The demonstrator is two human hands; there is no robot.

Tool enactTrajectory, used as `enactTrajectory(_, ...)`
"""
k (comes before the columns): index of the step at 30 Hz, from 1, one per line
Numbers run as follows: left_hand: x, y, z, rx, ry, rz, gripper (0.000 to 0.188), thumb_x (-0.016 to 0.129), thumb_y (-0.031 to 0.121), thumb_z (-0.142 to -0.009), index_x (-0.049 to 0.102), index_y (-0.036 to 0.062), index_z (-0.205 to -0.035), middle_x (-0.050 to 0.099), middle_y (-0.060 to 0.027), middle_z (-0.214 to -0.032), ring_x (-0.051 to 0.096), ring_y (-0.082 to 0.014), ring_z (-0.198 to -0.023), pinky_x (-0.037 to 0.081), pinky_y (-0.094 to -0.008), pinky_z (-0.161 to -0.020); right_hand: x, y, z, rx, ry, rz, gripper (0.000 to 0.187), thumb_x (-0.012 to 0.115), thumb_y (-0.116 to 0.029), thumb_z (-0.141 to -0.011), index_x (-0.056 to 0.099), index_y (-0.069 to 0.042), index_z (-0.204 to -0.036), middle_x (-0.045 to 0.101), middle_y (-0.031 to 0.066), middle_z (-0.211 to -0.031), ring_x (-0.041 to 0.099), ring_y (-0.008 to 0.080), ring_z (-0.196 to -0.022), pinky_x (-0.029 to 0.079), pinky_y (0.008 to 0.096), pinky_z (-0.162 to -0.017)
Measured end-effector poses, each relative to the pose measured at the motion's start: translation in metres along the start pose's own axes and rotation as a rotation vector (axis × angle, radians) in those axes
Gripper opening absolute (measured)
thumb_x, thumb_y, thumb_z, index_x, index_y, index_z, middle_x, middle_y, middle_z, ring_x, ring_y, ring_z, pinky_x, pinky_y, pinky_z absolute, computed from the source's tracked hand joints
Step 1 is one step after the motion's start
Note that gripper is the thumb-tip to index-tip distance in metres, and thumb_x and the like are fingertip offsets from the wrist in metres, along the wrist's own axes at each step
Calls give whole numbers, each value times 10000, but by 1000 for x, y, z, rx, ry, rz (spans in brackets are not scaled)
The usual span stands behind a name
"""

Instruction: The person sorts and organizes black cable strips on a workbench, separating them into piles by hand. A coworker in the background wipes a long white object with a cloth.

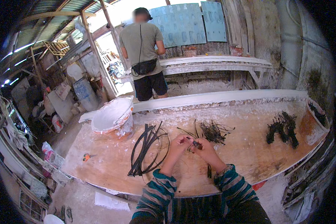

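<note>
Head view: left hand (180, 143) and right hand (204, 146) fingers pinch a small black strip (195, 143) above the workbench (112, 160).

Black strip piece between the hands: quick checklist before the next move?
1. Both hands on the piece: left hand and right hand meet on the small black strip piece. Ok.
2. Grip firmness: fingers overlap it; cannot tell.
3. Supply: looped black strips lie just left of the left hand. Ok.
4. Loose tangle lies just beyond the hands, apart from them. Ok.
5. Orange-handled scissors lie far left on the bench, away from both hands. Not ok.
</note>
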State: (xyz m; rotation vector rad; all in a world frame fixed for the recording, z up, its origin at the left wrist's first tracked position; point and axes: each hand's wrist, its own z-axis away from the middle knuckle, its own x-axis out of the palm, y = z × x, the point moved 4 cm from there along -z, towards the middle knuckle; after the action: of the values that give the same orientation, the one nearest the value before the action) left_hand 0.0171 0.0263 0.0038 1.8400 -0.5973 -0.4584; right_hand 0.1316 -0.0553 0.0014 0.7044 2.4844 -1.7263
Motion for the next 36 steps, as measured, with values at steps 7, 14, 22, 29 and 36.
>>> enactTrajectory(7, 0, -5, -2, -39, -37, 15, 184, 618, 103, -794, 577, 15, -950, 583, -1, -775, 528, -70, -719, 431, -213, -670, 4, 9, -2, 89, -52, 43, 248, 649, -252, -750, 579, -19, -798, 532, 68, -626, 497, 161, -594, 398, 314, -544)
enactTrajectory(14, 18, -7, 5, 19, -197, 98, 424, 618, 25, -766, 452, 53, -1155, 552, -2, -891, 513, -72, -777, 428, -217, -702, -2, -3, 5, 317, -7, -535, 108, 591, -179, -818, 564, -75, -828, 546, -9, -672, 431, 44, -492, 349, 179, -447)
enactTrajectory(22, 9, -16, -1, -114, -119, 147, 357, 588, 2, -771, 494, 47, -1112, 547, 7, -800, 500, -64, -721, 400, -199, -652, -25, -1, -2, 305, 156, -807, 124, 560, -147, -831, 560, -69, -928, 587, 19, -775, 471, 50, -556, 369, 184, -480)
enactTrajectory(29, -14, -24, -3, -171, 40, 171, 249, 580, 30, -777, 548, 25, -1024, 534, 10, -738, 486, -61, -648, 389, -189, -595, -32, -6, -9, 191, 160, -815, 144, 529, -144, -854, 562, -32, -939, 603, 41, -882, 537, 87, -699, 418, 200, -617)
enactTrajectory(36, -19, -46, -9, -217, 149, 98, 107, 647, 126, -756, 582, 43, -778, 522, 34, -645, 447, -53, -548, 339, -184, -499, -29, -18, -2, 113, 50, -809, 91, 533, -82, -838, 567, -11, -884, 605, 55, -841, 559, 131, -813, 433, 260, -764)
